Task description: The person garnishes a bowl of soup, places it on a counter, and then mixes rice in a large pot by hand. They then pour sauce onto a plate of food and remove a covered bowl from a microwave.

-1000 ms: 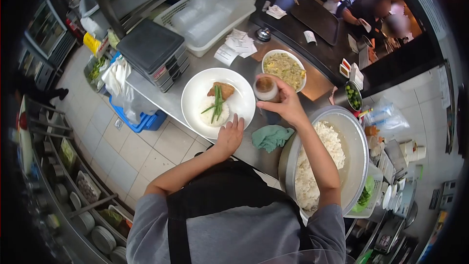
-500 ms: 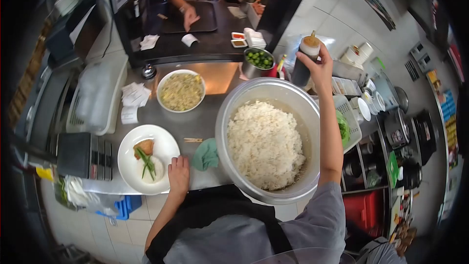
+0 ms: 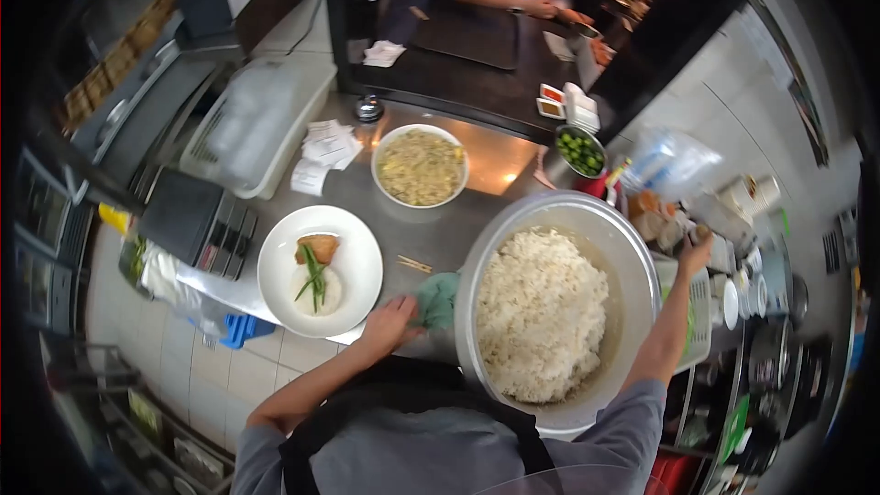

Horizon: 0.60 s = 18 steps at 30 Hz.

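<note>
Our left hand [image 3: 390, 321] lies palm down at the near edge of the counter [image 3: 431, 234]. It is open and grips nothing, and its fingertips rest on the green cloth [image 3: 438, 298]. It probably braces us there while we lean to the right. The cloth sits crumpled between the white plate [image 3: 362, 252] and the big metal bowl [image 3: 561, 205] of rice, likely kept close for wiping. The plate carries rice, a fried piece and green beans. It sits just beside our left hand, close to the counter's edge and within easy reach.

Our right arm stretches past the big bowl, and our right hand [image 3: 694, 252] is among the small containers [image 3: 655, 227] on the crowded right side. We cannot tell how far its fingers are closed or whether they hold anything. A bowl of noodles [image 3: 376, 165] waits further back, near the pass.
</note>
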Motion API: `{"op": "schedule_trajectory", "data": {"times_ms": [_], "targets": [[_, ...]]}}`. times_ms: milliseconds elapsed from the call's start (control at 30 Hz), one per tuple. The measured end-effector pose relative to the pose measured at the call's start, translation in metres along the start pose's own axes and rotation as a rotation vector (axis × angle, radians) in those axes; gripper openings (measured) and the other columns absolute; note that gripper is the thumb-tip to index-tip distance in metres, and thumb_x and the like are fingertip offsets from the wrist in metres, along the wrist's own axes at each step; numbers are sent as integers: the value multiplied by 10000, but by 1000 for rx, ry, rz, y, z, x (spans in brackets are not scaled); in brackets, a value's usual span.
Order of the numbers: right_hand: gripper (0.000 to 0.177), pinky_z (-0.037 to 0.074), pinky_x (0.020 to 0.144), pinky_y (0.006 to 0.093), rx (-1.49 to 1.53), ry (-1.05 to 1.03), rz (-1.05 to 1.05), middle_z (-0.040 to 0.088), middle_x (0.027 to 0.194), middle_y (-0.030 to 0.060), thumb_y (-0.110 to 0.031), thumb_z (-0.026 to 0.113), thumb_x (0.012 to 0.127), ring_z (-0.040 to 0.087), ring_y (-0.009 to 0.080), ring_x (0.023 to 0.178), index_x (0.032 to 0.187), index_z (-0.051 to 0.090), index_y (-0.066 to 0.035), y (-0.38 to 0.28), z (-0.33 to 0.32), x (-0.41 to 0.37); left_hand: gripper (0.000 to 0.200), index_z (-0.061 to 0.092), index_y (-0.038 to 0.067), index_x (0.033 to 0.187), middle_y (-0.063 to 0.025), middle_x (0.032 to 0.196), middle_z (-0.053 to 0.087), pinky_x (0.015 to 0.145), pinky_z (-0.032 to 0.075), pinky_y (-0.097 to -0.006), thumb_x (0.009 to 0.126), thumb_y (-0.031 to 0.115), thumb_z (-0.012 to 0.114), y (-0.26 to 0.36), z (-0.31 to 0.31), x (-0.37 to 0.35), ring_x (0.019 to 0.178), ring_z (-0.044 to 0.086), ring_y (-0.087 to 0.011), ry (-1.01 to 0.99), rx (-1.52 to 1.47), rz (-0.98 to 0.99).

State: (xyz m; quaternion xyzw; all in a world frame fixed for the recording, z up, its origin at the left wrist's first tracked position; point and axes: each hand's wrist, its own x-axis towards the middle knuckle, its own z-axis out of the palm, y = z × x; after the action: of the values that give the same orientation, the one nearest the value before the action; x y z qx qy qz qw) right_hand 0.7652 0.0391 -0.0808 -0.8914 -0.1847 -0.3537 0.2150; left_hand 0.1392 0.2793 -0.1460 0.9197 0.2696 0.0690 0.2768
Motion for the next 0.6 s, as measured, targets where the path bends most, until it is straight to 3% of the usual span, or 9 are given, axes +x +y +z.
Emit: {"op": "schedule_trajectory", "data": {"times_ms": [67, 133, 200, 267, 300, 333, 400, 500, 600], "targets": [[704, 428, 822, 397, 21, 32, -19, 556, 1063, 209, -210, 780, 595, 546, 353, 972, 1158, 421, 14, 24, 18, -4, 205, 502, 65, 810, -81, 790, 569, 595, 487, -283, 809, 248, 596, -6, -21, -30, 702, 578, -192, -387, -416, -233], [675, 429, 814, 407, 47, -15, 115, 565, 1031, 204, -209, 802, 564, 543, 374, 959, 1094, 446, 10, 37, 31, -6, 232, 479, 77, 984, -92, 826, 597, 615, 491, -275, 873, 275, 523, -36, -6, -69, 711, 611, -196, -543, -1076, -559], [647, 419, 838, 395, 152, -18, 323, 553, 1050, 212, -176, 795, 568, 534, 361, 984, 1088, 457, 9, 39, 41, -13, 381, 333, 97, 1186, -131, 952, 587, 693, 504, -308, 884, 255, 502, -59, 3, -106, 859, 609, -228, -171, -1605, -782], [630, 419, 853, 389, 126, -76, 386, 548, 1074, 211, -168, 780, 588, 531, 355, 1006, 1096, 455, 11, 44, 54, -13, 469, 205, 105, 1258, -177, 1074, 529, 792, 498, -352, 891, 209, 478, -76, 7, -116, 939, 582, -277, 345, -1815, -763], [621, 418, 860, 386, 109, -114, 410, 546, 1086, 211, -165, 773, 598, 530, 351, 1017, 1100, 453, 13, 48, 61, -15, 493, 147, 106, 1269, -189, 1177, 452, 857, 476, -390, 887, 144, 456, -79, 4, -117, 975, 560, -311, 523, -1679, -682], [599, 410, 871, 380, 117, -110, 424, 556, 1077, 200, -173, 765, 605, 534, 343, 1015, 1092, 466, 8, 55, 71, -17, 515, 155, 106, 1269, -191, 1210, 421, 856, 482, -412, 848, 45, 446, -83, -3, -114, 1002, 543, -331, 575, -1750, -613], [556, 394, 892, 368, 136, -114, 444, 575, 1060, 177, -189, 749, 620, 541, 325, 1012, 1076, 493, -2, 69, 95, -18, 550, 183, 72, 1262, -197, 1221, 407, 872, 475, -431, 781, -42, 423, -97, 7, -118, 1051, 507, -353, 524, -1765, -653], [585, 387, 902, 348, 292, -246, 493, 574, 1086, 169, -232, 715, 658, 533, 301, 1037, 1144, 479, -6, 90, 108, -16, 557, 219, 27, 1246, -201, 1231, 396, 890, 457, -471, 734, -78, 411, -109, 13, -118, 1082, 477, -370, 569, -2074, -649], [625, 385, 905, 343, 398, -173, 570, 582, 1090, 154, -274, 699, 671, 533, 296, 1042, 1185, 465, -6, 106, 126, -13, 546, 237, -5, 1234, -209, 1239, 384, 904, 434, -504, 723, -85, 410, -115, 12, -126, 1088, 466, -383, 599, -1969, -645]]}}
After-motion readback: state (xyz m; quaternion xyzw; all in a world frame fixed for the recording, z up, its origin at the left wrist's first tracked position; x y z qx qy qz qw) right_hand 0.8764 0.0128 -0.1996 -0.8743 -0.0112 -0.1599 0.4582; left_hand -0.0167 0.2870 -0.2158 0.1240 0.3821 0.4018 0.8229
